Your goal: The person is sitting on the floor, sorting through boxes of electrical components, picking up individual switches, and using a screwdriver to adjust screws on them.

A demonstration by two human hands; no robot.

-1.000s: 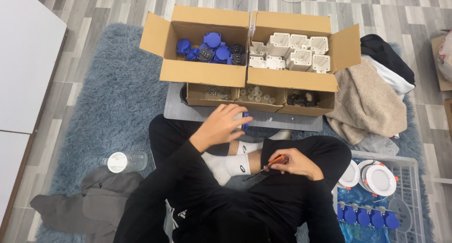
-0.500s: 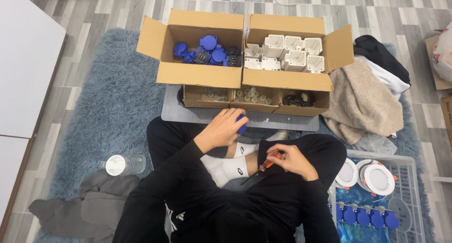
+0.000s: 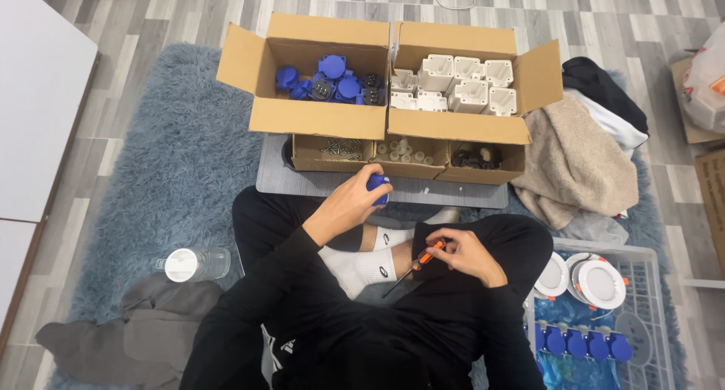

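I sit cross-legged on a blue shaggy rug. My left hand (image 3: pixel 349 205) is closed around a small blue plastic part (image 3: pixel 379 186), held just in front of a low cardboard tray (image 3: pixel 408 163). Over my lap, my right hand (image 3: pixel 467 255) grips a screwdriver with an orange and black handle (image 3: pixel 420 262); its dark shaft points down-left toward my white sock. The two hands are apart.
Two open cardboard boxes stand behind the tray: the left box (image 3: pixel 317 117) holds several blue parts, the right box (image 3: pixel 457 124) several white parts. A grey board (image 3: pixel 279 178) lies under the tray. A white basket (image 3: pixel 646 262) sits right, a clear bottle (image 3: pixel 192 264) left, cloths (image 3: pixel 574 163) beside the boxes.
My left hand with the blue part has lifted slightly toward the tray. The right hand keeps the screwdriver over my lap. The view has shifted a little.
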